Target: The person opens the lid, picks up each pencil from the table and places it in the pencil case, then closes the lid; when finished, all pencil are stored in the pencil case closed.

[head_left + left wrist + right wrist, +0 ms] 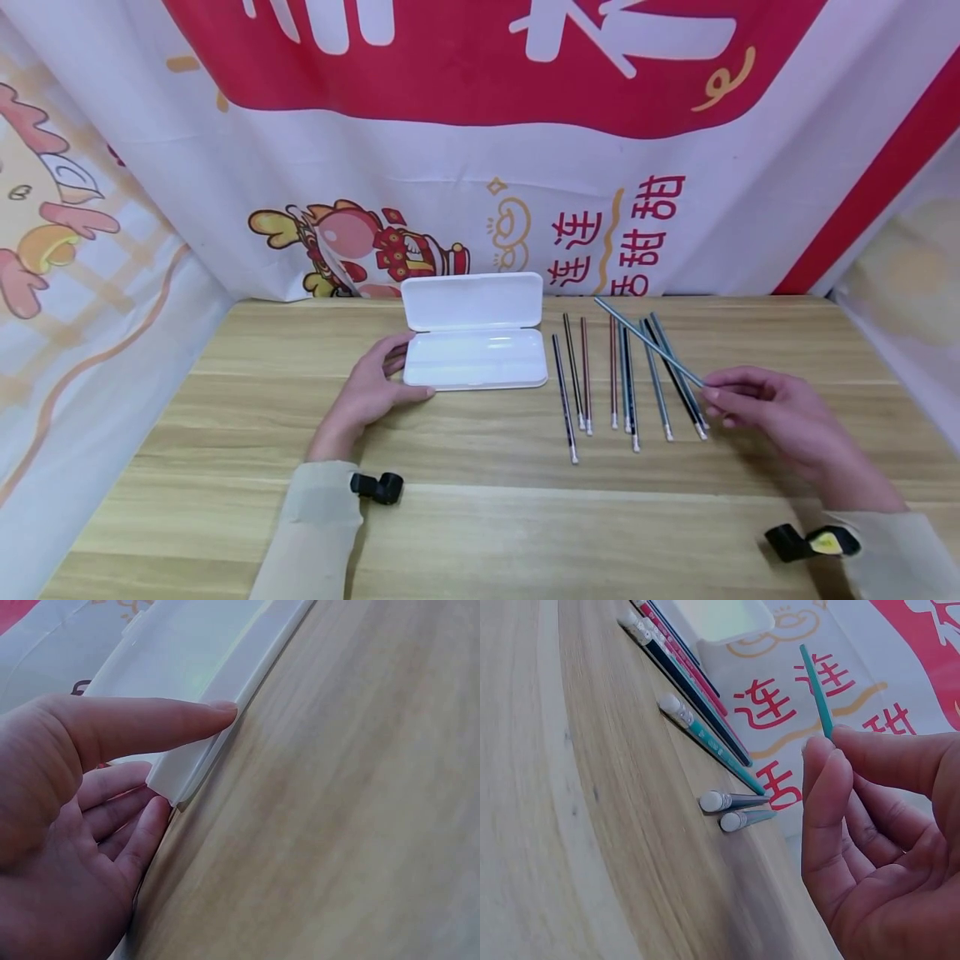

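A white pencil case point(476, 362) lies on the table with its lid point(472, 302) raised at the back. My left hand point(375, 382) holds its left end. In the left wrist view the thumb point(169, 724) lies across the front rim of the case point(195, 769), the other fingers beside its corner. Over to the right, my right hand point(780, 408) pinches a teal pencil point(649, 342) by one end between thumb and fingertips. That pencil point(816, 690) points up and away, slanting above the row of pencils.
Several dark, red and teal pencils point(584, 375) lie side by side right of the case, white eraser ends towards me. Two pencils point(742, 810) lie nearest the right hand in its wrist view. A printed cloth point(480, 200) hangs behind the wooden table point(480, 533).
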`<state>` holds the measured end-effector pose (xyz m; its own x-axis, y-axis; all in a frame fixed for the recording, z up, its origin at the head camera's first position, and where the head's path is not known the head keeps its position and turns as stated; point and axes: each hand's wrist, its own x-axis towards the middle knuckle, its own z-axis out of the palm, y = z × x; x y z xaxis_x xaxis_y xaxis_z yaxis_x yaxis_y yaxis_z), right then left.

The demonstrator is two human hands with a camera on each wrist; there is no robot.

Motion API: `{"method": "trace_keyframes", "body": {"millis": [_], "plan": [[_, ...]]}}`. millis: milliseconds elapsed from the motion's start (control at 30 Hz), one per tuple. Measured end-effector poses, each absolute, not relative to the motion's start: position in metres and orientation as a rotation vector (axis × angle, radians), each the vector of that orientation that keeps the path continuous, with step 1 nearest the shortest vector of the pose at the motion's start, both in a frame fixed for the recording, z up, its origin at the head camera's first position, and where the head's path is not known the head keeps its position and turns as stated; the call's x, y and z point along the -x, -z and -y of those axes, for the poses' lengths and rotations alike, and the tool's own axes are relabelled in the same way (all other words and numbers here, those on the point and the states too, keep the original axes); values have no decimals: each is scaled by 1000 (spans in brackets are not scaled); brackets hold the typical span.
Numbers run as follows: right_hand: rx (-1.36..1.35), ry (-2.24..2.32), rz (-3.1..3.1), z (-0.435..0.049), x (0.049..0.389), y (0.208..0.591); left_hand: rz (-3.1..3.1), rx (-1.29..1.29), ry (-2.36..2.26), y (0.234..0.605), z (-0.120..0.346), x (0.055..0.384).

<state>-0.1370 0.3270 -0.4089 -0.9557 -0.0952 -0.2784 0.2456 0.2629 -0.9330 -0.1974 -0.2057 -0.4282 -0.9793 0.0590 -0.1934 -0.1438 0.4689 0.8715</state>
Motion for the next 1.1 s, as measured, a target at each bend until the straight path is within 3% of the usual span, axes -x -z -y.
{"method": "trace_keyframes", "body": {"millis": [400, 800, 1100], "plan": [[-52, 1553, -2428, -298, 142, 401, -2511, 39, -1513, 429, 207, 197], [38, 1376, -2511, -222, 183, 364, -2510, 52, -1543, 428, 208, 197], [188, 1289, -2633, -173, 210, 365, -2501, 60, -1527, 427, 207, 196]]}}
